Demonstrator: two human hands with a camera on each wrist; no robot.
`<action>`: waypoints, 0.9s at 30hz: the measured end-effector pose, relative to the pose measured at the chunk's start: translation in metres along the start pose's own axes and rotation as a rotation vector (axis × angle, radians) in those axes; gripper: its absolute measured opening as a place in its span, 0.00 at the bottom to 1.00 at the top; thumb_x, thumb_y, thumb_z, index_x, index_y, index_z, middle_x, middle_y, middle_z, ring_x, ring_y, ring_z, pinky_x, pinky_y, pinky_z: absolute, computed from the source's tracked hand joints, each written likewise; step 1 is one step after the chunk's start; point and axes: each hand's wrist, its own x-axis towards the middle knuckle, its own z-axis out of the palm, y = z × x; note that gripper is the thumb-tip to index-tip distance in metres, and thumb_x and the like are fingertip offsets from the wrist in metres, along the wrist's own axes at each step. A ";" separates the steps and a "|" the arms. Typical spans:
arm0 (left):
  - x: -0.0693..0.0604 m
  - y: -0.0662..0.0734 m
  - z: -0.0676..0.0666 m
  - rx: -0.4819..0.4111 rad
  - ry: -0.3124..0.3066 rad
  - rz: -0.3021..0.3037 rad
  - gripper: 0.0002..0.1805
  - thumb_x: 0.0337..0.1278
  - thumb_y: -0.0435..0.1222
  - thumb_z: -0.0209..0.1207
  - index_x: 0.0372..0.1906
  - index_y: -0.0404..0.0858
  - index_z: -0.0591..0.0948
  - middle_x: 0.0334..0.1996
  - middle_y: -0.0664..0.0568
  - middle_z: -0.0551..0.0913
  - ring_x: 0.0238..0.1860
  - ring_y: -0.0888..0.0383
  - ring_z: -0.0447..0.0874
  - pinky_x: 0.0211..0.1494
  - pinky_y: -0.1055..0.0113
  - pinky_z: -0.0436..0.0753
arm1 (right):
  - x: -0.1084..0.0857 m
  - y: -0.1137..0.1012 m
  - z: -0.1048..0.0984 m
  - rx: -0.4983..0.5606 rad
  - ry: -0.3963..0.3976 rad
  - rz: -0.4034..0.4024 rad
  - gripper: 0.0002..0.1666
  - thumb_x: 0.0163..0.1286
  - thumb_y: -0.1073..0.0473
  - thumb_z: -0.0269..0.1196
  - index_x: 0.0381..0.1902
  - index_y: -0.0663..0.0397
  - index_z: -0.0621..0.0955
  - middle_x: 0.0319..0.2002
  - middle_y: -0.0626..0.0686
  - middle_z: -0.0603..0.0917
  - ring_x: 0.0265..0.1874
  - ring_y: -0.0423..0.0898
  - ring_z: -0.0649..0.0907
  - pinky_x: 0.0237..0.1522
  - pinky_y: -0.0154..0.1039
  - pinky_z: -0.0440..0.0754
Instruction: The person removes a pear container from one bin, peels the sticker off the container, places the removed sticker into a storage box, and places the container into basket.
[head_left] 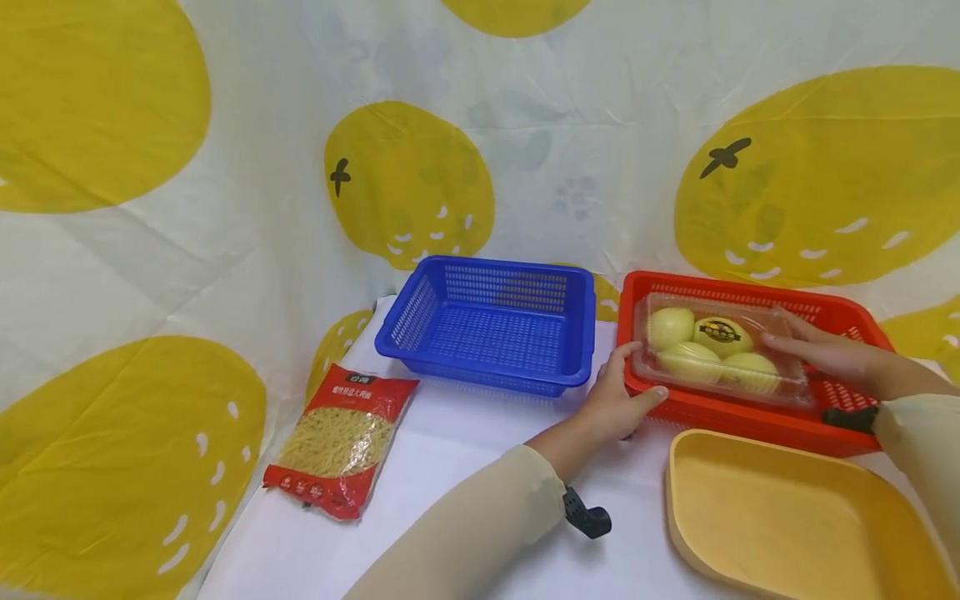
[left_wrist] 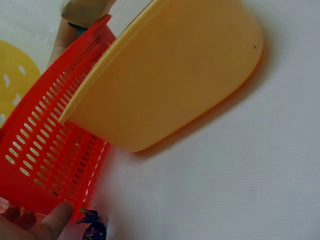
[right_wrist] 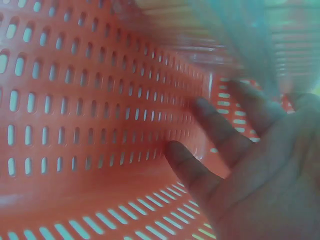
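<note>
A clear plastic box (head_left: 641, 321) with several pale yellow-green round fruits (head_left: 690, 362) and a black label lies tilted over the red basket (head_left: 862, 321). My right hand (head_left: 832, 354) holds the box by its right end; in the right wrist view some of its fingers (right_wrist: 227, 140) extend below the box, inside the basket, apart from the wall. At the basket's front left corner my left hand (head_left: 611, 400) grips the edge, its thumb (left_wrist: 57, 217) against the outer wall. Parts of its other fingers are hidden in the left wrist view.
A blue basket (head_left: 487, 333) stands left of the red one. Further left lies a red bag of pasta (head_left: 337, 442). In front of the red basket is a yellow tray (head_left: 772, 508). A small dark-wrapped item (left_wrist: 95, 230) lies by my left thumb. Printed cloth (head_left: 562, 150) hangs behind.
</note>
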 end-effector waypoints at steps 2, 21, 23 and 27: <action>0.000 0.001 0.001 -0.009 -0.006 -0.006 0.38 0.68 0.46 0.71 0.74 0.74 0.65 0.65 0.63 0.74 0.68 0.57 0.76 0.70 0.49 0.81 | 0.000 0.005 -0.002 0.048 0.027 -0.027 0.52 0.89 0.44 0.45 0.82 0.40 0.19 0.81 0.72 0.23 0.76 0.80 0.29 0.65 0.88 0.36; -0.003 0.000 -0.004 -0.070 -0.010 -0.022 0.39 0.66 0.45 0.72 0.75 0.71 0.67 0.65 0.61 0.75 0.69 0.55 0.76 0.69 0.51 0.82 | -0.006 -0.002 0.008 0.454 0.073 -0.078 0.40 0.88 0.54 0.48 0.85 0.27 0.41 0.74 0.45 0.57 0.50 0.37 0.82 0.44 0.47 0.89; -0.003 0.003 -0.004 -0.070 -0.017 -0.025 0.39 0.66 0.45 0.72 0.76 0.70 0.67 0.65 0.60 0.76 0.69 0.55 0.76 0.69 0.52 0.82 | -0.007 0.000 0.007 0.460 0.105 -0.084 0.31 0.88 0.55 0.48 0.78 0.26 0.51 0.64 0.40 0.70 0.49 0.39 0.84 0.42 0.49 0.90; -0.005 0.007 -0.003 -0.056 -0.025 -0.034 0.40 0.67 0.45 0.72 0.77 0.69 0.66 0.64 0.59 0.76 0.67 0.55 0.76 0.69 0.51 0.82 | -0.010 0.000 0.004 0.476 0.130 -0.106 0.22 0.88 0.56 0.48 0.69 0.23 0.59 0.55 0.36 0.77 0.47 0.42 0.84 0.39 0.50 0.90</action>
